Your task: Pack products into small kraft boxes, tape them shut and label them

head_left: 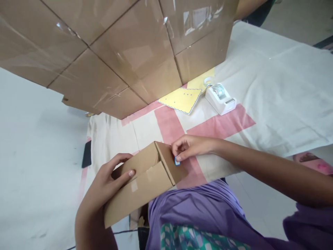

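Note:
A small brown cardboard box lies tilted near the table's front edge, its top flaps pushed closed with a gap along the seam. My left hand grips its left end, thumb on top by a short piece of clear tape. At the right end face is my right hand, thumb and fingers pinched on a small white label with a blue edge. The label is at the cardboard; whether it sticks there I cannot tell.
Taped cardboard boxes form a tall stack at the back. Before it lie yellow sheets and a white tape dispenser. A dark flat object is at the left cloth edge. Another person's arm shows at top right.

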A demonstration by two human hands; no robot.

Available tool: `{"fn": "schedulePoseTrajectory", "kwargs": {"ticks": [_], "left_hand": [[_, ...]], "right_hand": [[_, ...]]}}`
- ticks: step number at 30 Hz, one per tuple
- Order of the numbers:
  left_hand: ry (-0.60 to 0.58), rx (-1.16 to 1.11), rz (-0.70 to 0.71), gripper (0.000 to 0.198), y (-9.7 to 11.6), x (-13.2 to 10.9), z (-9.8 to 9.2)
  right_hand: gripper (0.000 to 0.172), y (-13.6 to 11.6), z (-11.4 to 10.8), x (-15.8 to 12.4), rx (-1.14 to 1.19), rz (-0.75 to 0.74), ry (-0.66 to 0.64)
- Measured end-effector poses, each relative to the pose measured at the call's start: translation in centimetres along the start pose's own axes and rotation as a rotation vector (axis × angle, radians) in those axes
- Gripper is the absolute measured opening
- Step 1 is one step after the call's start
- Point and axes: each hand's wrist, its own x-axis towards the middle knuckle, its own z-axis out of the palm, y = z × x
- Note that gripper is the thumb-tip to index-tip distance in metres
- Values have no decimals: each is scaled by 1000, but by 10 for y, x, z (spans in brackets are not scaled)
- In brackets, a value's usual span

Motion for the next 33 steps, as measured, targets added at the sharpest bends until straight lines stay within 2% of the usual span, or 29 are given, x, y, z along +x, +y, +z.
{"fn": "schedulePoseTrajectory", "kwargs": {"ticks": [2, 6, 13, 22, 28, 33], "left_hand": [[11, 5, 5, 42, -7, 0, 1], [4, -30, -32, 44, -15, -1, 2], [35, -22, -46, 46, -12, -3, 3], [39, -6, -35, 44, -9, -4, 3], [57, 53, 18, 42, -9, -1, 2], [42, 39, 25, 41, -10, 0, 2]], "right_hand": [[32, 6, 0, 3, 35, 4, 5], [26, 6, 0, 4, 50, -33, 16], [18, 6, 3, 7, -23, -26, 38], [19, 6, 6, 8, -108, -6, 57], [32, 3, 14, 3, -41, -15, 223], [18, -5, 19, -2, -154, -5, 230]]}}
